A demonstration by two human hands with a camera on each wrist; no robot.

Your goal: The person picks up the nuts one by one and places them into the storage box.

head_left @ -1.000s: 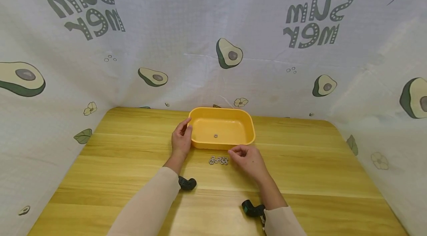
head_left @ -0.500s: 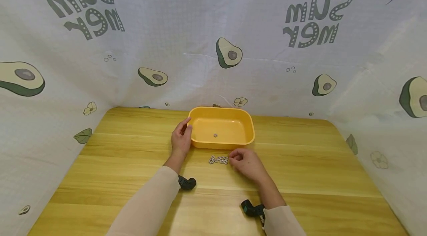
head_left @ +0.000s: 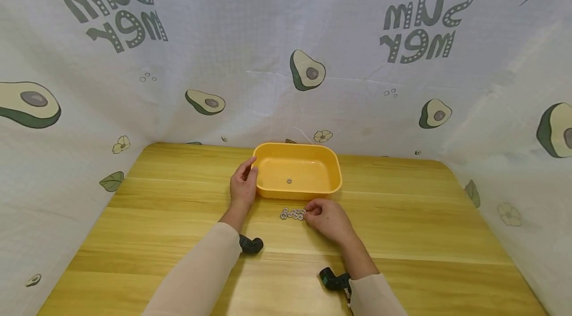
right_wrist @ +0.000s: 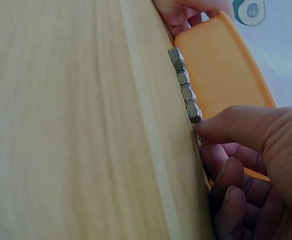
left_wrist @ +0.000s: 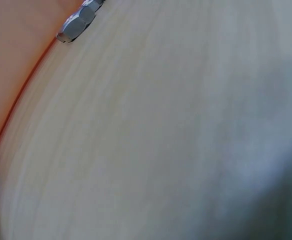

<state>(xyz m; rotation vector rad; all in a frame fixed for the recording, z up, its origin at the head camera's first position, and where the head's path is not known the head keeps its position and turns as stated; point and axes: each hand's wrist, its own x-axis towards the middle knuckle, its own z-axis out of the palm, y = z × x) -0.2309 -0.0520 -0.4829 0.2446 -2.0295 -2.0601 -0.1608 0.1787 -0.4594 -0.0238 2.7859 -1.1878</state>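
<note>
My left hand (head_left: 243,188) holds the left end of a yellow plastic tray (head_left: 296,196), with its fingertips at the rim. A single metal hex nut (head_left: 289,181) lies on the tray floor. Just in front of the tray, several more hex nuts (head_left: 289,214) sit close together on the wooden table. My right hand (head_left: 329,219) is at the right end of this cluster. Its thumb tip meets the nearest nut (right_wrist: 193,111) in the right wrist view, with the other fingers loosely bent below. Part of the nut group (left_wrist: 78,24) shows at the top of the left wrist view.
The wooden table (head_left: 424,216) extends to both sides and toward the body. A white cloth (head_left: 250,47) printed with avocados hangs behind and beside it. Black wrist devices (head_left: 251,245) are worn on both forearms.
My right hand has come down from the tray's front edge to the nuts and moved slightly left. The nearest nuts have shifted a little left. My left hand stays on the tray.
</note>
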